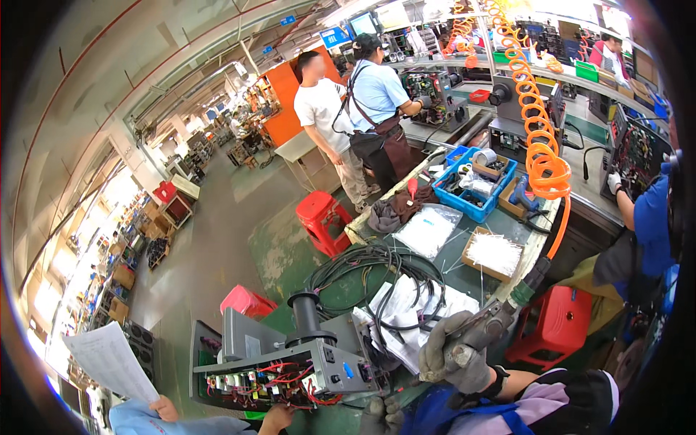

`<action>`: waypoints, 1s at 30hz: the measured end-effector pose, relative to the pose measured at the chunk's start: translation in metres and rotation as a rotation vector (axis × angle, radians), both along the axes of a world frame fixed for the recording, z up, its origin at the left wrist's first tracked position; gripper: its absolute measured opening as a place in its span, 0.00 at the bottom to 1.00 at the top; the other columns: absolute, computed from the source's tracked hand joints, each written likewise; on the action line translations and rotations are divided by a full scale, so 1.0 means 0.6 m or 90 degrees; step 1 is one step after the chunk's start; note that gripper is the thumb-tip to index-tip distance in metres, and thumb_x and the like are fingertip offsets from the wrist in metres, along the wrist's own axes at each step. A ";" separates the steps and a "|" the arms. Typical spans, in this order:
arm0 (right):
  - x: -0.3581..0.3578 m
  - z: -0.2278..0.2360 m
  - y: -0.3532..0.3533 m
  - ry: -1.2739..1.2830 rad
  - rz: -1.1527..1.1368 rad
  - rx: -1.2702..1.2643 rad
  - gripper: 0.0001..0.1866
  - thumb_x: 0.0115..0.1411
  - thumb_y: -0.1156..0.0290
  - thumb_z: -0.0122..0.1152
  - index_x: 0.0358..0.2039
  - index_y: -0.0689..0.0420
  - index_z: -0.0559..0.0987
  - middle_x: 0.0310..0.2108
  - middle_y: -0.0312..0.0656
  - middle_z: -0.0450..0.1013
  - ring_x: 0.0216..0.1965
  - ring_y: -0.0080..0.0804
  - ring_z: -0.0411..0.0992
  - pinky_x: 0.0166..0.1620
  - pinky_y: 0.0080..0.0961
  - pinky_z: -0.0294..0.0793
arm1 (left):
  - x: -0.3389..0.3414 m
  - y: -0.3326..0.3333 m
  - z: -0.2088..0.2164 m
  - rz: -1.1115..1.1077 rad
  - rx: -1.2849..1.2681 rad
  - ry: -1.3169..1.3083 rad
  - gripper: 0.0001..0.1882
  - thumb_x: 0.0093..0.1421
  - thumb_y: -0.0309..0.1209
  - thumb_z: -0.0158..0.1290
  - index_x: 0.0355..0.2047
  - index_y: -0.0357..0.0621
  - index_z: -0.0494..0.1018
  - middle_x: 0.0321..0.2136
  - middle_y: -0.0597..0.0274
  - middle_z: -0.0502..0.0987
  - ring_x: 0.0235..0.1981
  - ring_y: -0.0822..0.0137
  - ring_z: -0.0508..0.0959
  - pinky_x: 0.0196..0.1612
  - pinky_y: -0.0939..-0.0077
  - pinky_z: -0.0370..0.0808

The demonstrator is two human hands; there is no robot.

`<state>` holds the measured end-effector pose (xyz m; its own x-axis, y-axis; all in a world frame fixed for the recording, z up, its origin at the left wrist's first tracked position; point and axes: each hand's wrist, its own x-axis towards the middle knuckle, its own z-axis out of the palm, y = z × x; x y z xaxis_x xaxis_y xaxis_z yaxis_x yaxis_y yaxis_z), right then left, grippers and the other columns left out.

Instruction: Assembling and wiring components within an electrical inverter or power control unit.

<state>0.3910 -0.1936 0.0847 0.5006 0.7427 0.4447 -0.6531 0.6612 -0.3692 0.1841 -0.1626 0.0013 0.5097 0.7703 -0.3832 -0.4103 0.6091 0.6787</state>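
Observation:
My right hand [455, 357], in a grey glove, is wrapped round a dark grey air tool [494, 316]. A green fitting [520, 293] joins the tool to the orange coiled hose [540, 145]. At the lower edge my gloved left hand [381, 416] is partly cut off, with its fingers curled; whatever they may hold is hidden. Just beyond it stands an opened grey machine unit [341, 366] with red wires [279, 373] and a black spool-like cylinder [306, 319] on top. White sheets [406, 308] and black cables [362, 264] lie beside the unit.
A co-worker at lower left holds a paper [112, 362]; their other hand [277, 417] is by the unit. Farther along the bench are a blue crate [475, 210], a box of white ties [493, 250] and a plastic bag [428, 228]. Red stools [554, 326] flank the bench.

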 end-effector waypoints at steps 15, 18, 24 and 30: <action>-0.010 0.005 -0.015 0.010 -0.022 -0.071 0.20 0.56 0.68 0.59 0.48 0.54 0.66 0.29 0.47 0.69 0.30 0.38 0.70 0.36 0.38 0.72 | -0.012 -0.003 -0.006 -0.065 -0.002 0.063 0.11 0.66 0.40 0.51 0.39 0.46 0.68 0.31 0.71 0.67 0.25 0.80 0.64 0.25 0.89 0.65; -0.002 -0.008 -0.010 0.023 -0.014 -0.065 0.19 0.55 0.70 0.57 0.47 0.57 0.66 0.31 0.46 0.68 0.30 0.37 0.70 0.37 0.39 0.73 | -0.008 -0.006 -0.003 -0.050 -0.003 0.079 0.12 0.66 0.40 0.51 0.39 0.46 0.68 0.30 0.71 0.67 0.25 0.80 0.63 0.24 0.89 0.64; 0.001 0.006 -0.004 0.113 -0.022 -0.052 0.17 0.54 0.74 0.55 0.45 0.60 0.68 0.35 0.46 0.69 0.32 0.34 0.71 0.36 0.35 0.75 | 0.007 -0.020 0.078 -0.035 0.031 0.131 0.12 0.65 0.42 0.51 0.39 0.47 0.69 0.29 0.71 0.68 0.23 0.80 0.63 0.23 0.89 0.62; 0.016 -0.010 -0.024 0.122 0.015 -0.086 0.16 0.56 0.72 0.57 0.45 0.60 0.70 0.36 0.44 0.72 0.30 0.30 0.73 0.30 0.27 0.74 | 0.038 -0.025 0.152 -0.064 0.038 0.152 0.13 0.63 0.44 0.53 0.38 0.49 0.70 0.27 0.70 0.70 0.21 0.80 0.64 0.21 0.88 0.58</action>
